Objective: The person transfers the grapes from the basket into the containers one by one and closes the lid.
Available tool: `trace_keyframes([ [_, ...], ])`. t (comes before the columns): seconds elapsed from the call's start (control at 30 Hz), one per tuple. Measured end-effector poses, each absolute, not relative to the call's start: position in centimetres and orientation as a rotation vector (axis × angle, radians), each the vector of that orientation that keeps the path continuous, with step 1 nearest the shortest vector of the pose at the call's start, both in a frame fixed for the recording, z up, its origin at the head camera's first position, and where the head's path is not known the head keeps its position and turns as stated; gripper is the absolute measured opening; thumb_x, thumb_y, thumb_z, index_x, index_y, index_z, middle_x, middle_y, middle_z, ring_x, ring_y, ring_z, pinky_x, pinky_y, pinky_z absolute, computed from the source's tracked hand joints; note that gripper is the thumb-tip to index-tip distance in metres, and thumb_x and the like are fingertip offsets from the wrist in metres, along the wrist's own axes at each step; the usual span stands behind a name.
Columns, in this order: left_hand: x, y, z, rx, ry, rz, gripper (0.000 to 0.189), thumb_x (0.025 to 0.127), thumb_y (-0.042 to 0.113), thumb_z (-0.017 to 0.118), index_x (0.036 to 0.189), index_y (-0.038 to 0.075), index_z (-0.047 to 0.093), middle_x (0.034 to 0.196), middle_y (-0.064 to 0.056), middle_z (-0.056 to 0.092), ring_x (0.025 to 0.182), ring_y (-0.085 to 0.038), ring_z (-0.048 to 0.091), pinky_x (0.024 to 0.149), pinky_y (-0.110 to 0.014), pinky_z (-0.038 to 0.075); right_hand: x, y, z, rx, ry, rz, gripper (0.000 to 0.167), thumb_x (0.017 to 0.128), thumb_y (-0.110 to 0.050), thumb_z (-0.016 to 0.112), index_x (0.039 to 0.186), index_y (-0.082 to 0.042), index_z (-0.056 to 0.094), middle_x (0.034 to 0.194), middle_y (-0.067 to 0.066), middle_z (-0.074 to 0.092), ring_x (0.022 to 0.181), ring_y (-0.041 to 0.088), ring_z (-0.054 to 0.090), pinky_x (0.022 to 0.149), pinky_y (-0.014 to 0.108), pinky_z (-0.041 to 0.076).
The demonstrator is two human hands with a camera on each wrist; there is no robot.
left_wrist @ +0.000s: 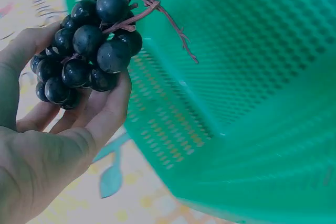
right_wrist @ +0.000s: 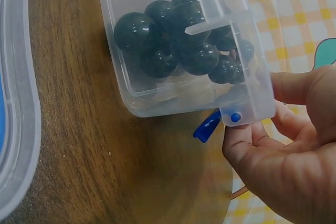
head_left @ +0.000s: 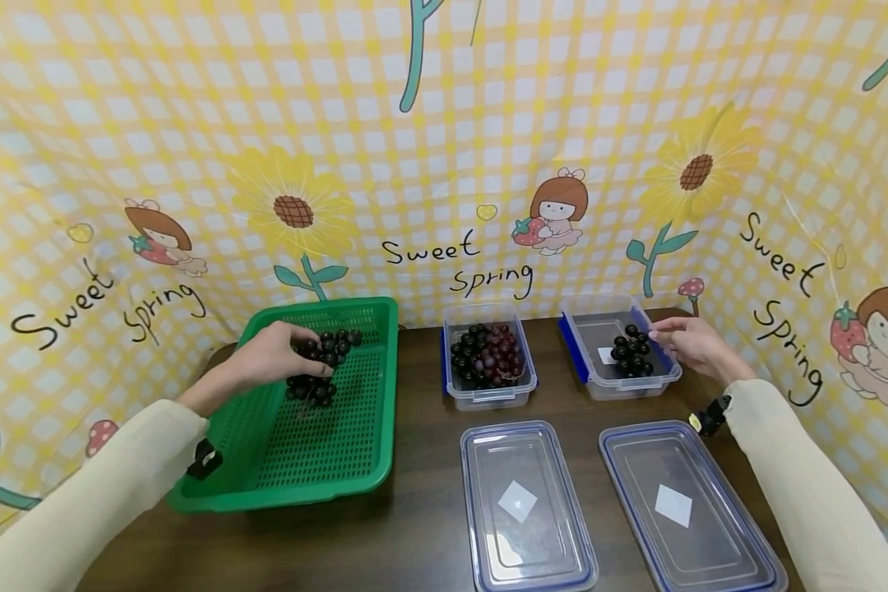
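Observation:
A bunch of dark grapes (head_left: 333, 349) is gripped in my left hand (head_left: 266, 358), over the green basket (head_left: 326, 460). In the left wrist view, thumb and fingers curl round the grapes (left_wrist: 86, 51), and a bare reddish stem (left_wrist: 168, 17) sticks out past them. At the back right stands a clear plastic container (head_left: 632, 385) with another bunch of dark grapes (head_left: 631, 353) inside. My right hand (head_left: 696, 345) holds that container's right rim; the right wrist view has the thumb and fingers (right_wrist: 239, 140) on either side of its edge, beside a blue latch (right_wrist: 207, 126).
Left of that container, a second clear container (head_left: 488, 399) holds black and reddish grapes. Two blue-edged clear lids (head_left: 529, 543) (head_left: 699, 543) lie in front on the brown table (head_left: 422, 485). Patterned cloth (head_left: 444, 189) hangs behind and at the sides.

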State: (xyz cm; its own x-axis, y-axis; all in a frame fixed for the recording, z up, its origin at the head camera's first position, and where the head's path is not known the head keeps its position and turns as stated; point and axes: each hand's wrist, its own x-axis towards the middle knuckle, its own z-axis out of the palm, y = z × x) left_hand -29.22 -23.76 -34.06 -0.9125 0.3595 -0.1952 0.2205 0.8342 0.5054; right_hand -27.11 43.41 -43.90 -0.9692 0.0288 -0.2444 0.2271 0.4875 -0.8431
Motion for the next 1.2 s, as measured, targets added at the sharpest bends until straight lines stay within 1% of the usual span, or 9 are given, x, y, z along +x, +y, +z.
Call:
trace_keyframes([
  [0.1, -29.2, -23.2, -33.1, 0.447, 2.740, 0.767, 0.085, 0.089, 0.051, 0.082, 0.152, 0.002, 0.052, 0.162, -0.029, 0.042, 0.133, -0.043, 0.056, 0.089, -0.043, 0.056, -27.1, 43.5, -43.9, 0.225, 2.535, -1.474, 0.049, 0.111, -0.021, 0.054, 0.148, 0.009, 0.045, 0.095, -0.008, 0.054, 0.076, 0.005, 0.049, 0.067, 0.024, 0.045],
  [0.2, -29.1, -22.5, -32.4, 0.430, 2.728, 0.847, 0.087, 0.091, 0.052, 0.079, 0.156, 0.004, 0.047, 0.166, -0.029, 0.035, 0.127, -0.042, 0.061, 0.092, -0.047, 0.058, -27.2, 43.4, -43.9, 0.230, 2.527, -1.476, 0.049, 0.111, -0.021, 0.054, 0.148, 0.009, 0.045, 0.096, -0.008, 0.055, 0.077, 0.005, 0.049, 0.068, 0.024, 0.045],
  [0.33, -29.1, -21.2, -31.7, 0.426, 2.691, 0.926, 0.087, 0.093, 0.050, 0.078, 0.158, 0.006, 0.043, 0.167, -0.028, 0.030, 0.113, -0.034, 0.068, 0.086, -0.042, 0.062, -27.2, 43.3, -43.9, 0.234, 2.512, -1.483, 0.048, 0.110, -0.021, 0.055, 0.147, 0.009, 0.045, 0.092, -0.009, 0.054, 0.075, 0.005, 0.048, 0.066, 0.024, 0.044],
  [0.57, -29.5, -18.6, -30.8, 0.445, 2.617, 1.100, 0.081, 0.094, 0.043, 0.080, 0.158, 0.008, 0.044, 0.169, -0.023, 0.032, 0.132, -0.037, 0.058, 0.083, -0.037, 0.062, -27.3, 43.3, -43.9, 0.224, 2.512, -1.493, 0.048, 0.111, -0.021, 0.054, 0.148, 0.008, 0.045, 0.092, -0.009, 0.054, 0.075, 0.005, 0.049, 0.066, 0.024, 0.044],
  [0.67, -29.8, -17.2, -29.9, 0.440, 2.605, 1.162, 0.079, 0.093, 0.041, 0.081, 0.157, 0.010, 0.046, 0.169, -0.021, 0.032, 0.120, -0.032, 0.063, 0.081, -0.036, 0.061, -27.3, 43.4, -43.9, 0.231, 2.514, -1.484, 0.049, 0.111, -0.022, 0.054, 0.149, 0.008, 0.045, 0.096, -0.009, 0.056, 0.078, 0.005, 0.050, 0.067, 0.024, 0.045],
  [0.77, -29.9, -16.0, -29.1, 0.439, 2.600, 1.211, 0.081, 0.091, 0.044, 0.082, 0.157, 0.013, 0.047, 0.169, -0.018, 0.034, 0.091, -0.023, 0.065, 0.078, -0.035, 0.060, -27.3, 43.5, -43.8, 0.241, 2.513, -1.482, 0.049, 0.111, -0.022, 0.054, 0.149, 0.008, 0.045, 0.097, -0.010, 0.056, 0.079, 0.005, 0.051, 0.068, 0.024, 0.046],
  [0.83, -30.2, -15.3, -28.9, 0.452, 2.591, 1.245, 0.085, 0.090, 0.044, 0.083, 0.160, 0.013, 0.043, 0.170, -0.017, 0.032, 0.086, -0.019, 0.064, 0.079, -0.036, 0.061, -27.3, 43.5, -43.8, 0.238, 2.513, -1.485, 0.049, 0.111, -0.021, 0.054, 0.148, 0.008, 0.045, 0.095, -0.010, 0.056, 0.078, 0.005, 0.050, 0.067, 0.024, 0.046],
  [1.07, -31.1, -12.3, -28.7, 0.480, 2.548, 1.346, 0.087, 0.089, 0.043, 0.084, 0.160, 0.015, 0.043, 0.170, -0.015, 0.034, 0.118, -0.028, 0.063, 0.081, -0.038, 0.061, -27.2, 43.3, -43.8, 0.235, 2.506, -1.491, 0.049, 0.111, -0.021, 0.054, 0.148, 0.009, 0.045, 0.092, -0.009, 0.054, 0.075, 0.006, 0.048, 0.065, 0.023, 0.044],
  [1.2, -31.5, -10.2, -28.3, 0.483, 2.532, 1.364, 0.088, 0.088, 0.044, 0.085, 0.160, 0.019, 0.043, 0.169, -0.012, 0.035, 0.112, -0.028, 0.064, 0.083, -0.040, 0.061, -27.1, 43.3, -43.7, 0.235, 2.511, -1.489, 0.048, 0.111, -0.021, 0.053, 0.148, 0.009, 0.045, 0.087, -0.010, 0.053, 0.071, 0.005, 0.047, 0.062, 0.023, 0.042],
])
